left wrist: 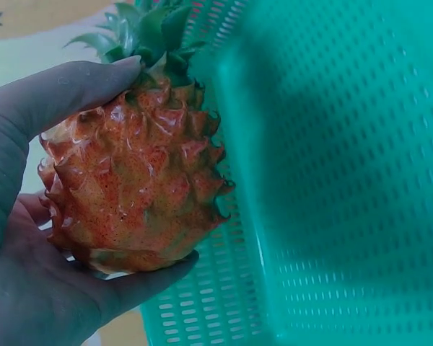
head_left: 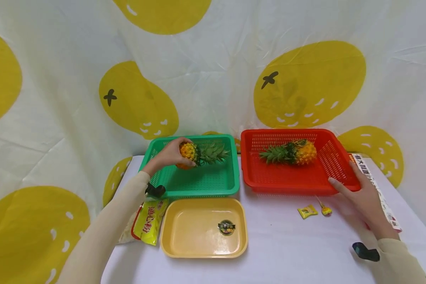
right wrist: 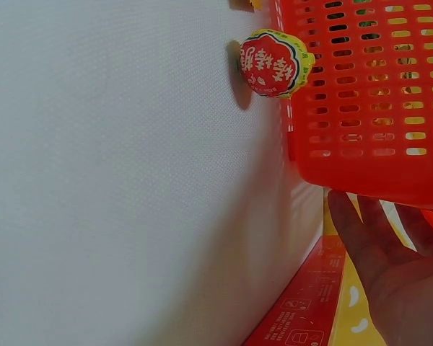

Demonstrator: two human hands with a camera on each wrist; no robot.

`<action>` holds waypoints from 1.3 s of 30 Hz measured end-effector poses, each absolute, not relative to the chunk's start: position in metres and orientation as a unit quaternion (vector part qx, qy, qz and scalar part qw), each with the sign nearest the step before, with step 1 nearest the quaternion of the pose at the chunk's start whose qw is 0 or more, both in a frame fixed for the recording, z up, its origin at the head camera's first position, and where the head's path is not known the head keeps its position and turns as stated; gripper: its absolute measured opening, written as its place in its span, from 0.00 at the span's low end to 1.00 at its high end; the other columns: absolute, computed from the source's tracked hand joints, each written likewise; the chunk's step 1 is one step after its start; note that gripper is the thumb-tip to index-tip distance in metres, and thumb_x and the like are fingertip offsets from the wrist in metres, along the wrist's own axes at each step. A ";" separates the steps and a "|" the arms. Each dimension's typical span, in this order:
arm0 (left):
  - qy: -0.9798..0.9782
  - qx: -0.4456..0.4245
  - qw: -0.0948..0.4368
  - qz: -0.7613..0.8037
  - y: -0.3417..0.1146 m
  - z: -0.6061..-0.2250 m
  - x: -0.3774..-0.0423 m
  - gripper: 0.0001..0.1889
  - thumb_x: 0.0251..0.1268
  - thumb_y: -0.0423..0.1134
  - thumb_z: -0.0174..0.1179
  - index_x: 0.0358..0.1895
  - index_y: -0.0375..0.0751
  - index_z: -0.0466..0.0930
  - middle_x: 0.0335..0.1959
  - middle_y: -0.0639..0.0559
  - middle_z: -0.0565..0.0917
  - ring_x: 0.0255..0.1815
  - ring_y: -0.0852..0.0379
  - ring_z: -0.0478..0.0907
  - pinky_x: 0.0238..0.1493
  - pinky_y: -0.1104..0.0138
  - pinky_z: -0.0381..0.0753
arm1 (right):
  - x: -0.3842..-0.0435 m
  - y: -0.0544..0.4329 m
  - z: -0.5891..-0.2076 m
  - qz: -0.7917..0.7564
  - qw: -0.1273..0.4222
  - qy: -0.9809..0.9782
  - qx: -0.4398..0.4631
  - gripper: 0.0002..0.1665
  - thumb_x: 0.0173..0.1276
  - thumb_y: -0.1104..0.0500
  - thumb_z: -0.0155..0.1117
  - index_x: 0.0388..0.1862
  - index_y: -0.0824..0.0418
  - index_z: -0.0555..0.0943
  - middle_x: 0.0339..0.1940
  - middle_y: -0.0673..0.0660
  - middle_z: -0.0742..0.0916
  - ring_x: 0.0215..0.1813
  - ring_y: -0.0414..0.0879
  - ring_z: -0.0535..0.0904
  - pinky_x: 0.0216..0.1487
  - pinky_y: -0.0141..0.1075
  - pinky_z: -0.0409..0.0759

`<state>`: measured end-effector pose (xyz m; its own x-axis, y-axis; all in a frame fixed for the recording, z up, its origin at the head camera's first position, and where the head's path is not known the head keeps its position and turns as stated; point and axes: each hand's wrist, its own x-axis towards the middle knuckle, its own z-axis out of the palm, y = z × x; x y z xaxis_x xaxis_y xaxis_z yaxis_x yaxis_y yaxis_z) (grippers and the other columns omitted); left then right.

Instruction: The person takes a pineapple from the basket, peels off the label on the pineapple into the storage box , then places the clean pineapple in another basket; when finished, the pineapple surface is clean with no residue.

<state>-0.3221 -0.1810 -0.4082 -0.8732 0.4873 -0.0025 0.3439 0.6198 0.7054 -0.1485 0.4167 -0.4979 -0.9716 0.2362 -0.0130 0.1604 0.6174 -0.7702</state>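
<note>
A small pineapple [left wrist: 137,173] with a green crown is gripped by my left hand [head_left: 172,153], the thumb [left wrist: 94,83] near the crown and fingers round the base. It lies sideways over the green basket [head_left: 198,193], leaves pointing right. At the near right corner of the red basket [head_left: 255,173], my right hand [head_left: 365,197] rests with thumb and fingers spread. In the right wrist view its fingertips [right wrist: 339,202] are right at the basket's edge. A second pineapple [head_left: 305,153] lies inside the red basket, leaves pointing left.
A yellow tray [head_left: 195,236] stands in front of the green basket, beside a yellow food packet [head_left: 150,223]. Before the red basket lie a small yellow wrapped sweet [head_left: 307,212] and a lollipop [head_left: 326,210]. A printed box [head_left: 387,209] lies under my right arm. Patterned cloth hangs behind.
</note>
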 end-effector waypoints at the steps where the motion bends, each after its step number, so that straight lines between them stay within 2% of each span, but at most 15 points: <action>1: 0.897 0.234 0.098 0.361 -0.181 -0.409 -0.324 0.46 0.54 0.44 0.84 0.74 0.38 0.69 0.62 0.41 0.77 0.56 0.43 0.78 0.56 0.48 0.81 | -0.148 0.416 -0.498 0.424 0.043 -0.898 -0.111 0.60 0.76 0.33 0.62 0.88 0.39 0.32 0.85 0.74 0.48 0.78 0.84 0.44 0.55 0.82 0.65; 11: 0.911 0.260 0.115 0.298 -0.178 -0.421 -0.345 0.46 0.55 0.44 0.84 0.75 0.37 0.68 0.66 0.40 0.76 0.59 0.43 0.78 0.59 0.47 0.79 | -0.149 0.415 -0.497 0.427 0.052 -0.896 -0.111 0.60 0.76 0.34 0.63 0.88 0.40 0.33 0.86 0.72 0.48 0.79 0.82 0.44 0.55 0.81 0.67; 21: 0.926 0.263 0.125 0.241 -0.186 -0.432 -0.350 0.45 0.59 0.41 0.81 0.75 0.28 0.66 0.67 0.33 0.74 0.62 0.37 0.76 0.63 0.44 0.75 | -0.150 0.415 -0.501 0.426 0.060 -0.896 -0.111 0.60 0.76 0.35 0.64 0.88 0.40 0.34 0.86 0.73 0.48 0.78 0.83 0.45 0.55 0.81 0.66; 32: 0.928 0.258 0.129 0.234 -0.185 -0.434 -0.356 0.45 0.61 0.41 0.80 0.76 0.29 0.65 0.66 0.33 0.74 0.61 0.36 0.76 0.63 0.43 0.75 | -0.148 0.416 -0.499 0.431 0.062 -0.893 -0.116 0.59 0.77 0.35 0.63 0.88 0.39 0.34 0.86 0.71 0.49 0.79 0.81 0.45 0.56 0.80 0.67; 39: 0.934 0.255 0.142 0.208 -0.183 -0.431 -0.355 0.46 0.62 0.41 0.79 0.78 0.29 0.63 0.70 0.32 0.72 0.64 0.36 0.74 0.64 0.43 0.73 | -0.149 0.415 -0.499 0.435 0.062 -0.892 -0.108 0.59 0.76 0.36 0.64 0.88 0.37 0.35 0.86 0.71 0.50 0.80 0.81 0.45 0.57 0.81 0.65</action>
<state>-0.3549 -0.1825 -0.4307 -0.8292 0.5356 -0.1600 0.4173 0.7836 0.4603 -0.1489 0.4148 -0.4994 -0.9691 0.2461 0.0174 0.1378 0.5983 -0.7893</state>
